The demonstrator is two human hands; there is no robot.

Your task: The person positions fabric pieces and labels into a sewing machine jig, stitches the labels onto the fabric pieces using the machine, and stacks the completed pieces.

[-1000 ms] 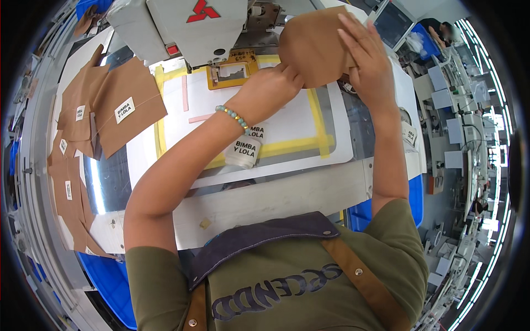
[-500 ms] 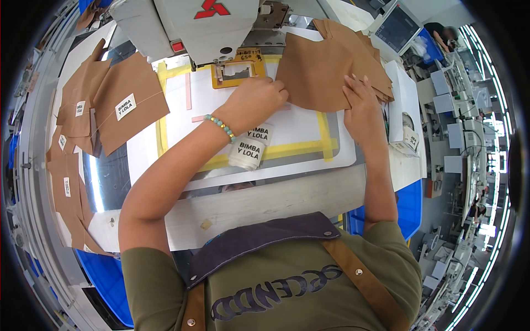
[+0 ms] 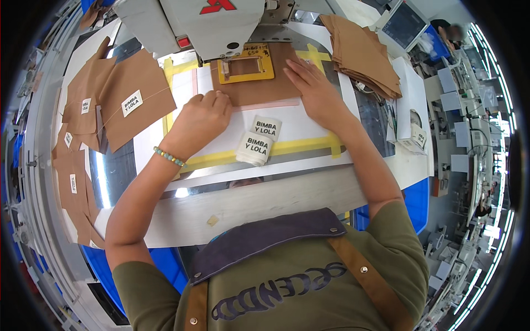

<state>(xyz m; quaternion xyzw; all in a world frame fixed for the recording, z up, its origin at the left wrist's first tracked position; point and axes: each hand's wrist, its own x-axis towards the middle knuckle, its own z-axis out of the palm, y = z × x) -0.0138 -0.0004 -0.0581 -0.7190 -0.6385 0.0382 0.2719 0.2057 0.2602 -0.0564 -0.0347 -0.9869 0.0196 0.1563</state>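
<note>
A brown fabric piece (image 3: 259,88) is laid flat on the white surface (image 3: 309,124), under a yellow rectangular frame (image 3: 245,66) below the sewing machine head (image 3: 204,25) at the far side. A stack of brown pieces (image 3: 364,52) is seen far right, and labelled brown pieces (image 3: 130,99) are spread to the left. Two white label rolls (image 3: 259,140) lie near the middle. The left hand (image 3: 199,118) is curled, its grip loosely closed at the fabric's near-left edge; whether anything is pinched cannot be told. The right hand (image 3: 314,91) is pressed flat and open on the fabric's right edge.
</note>
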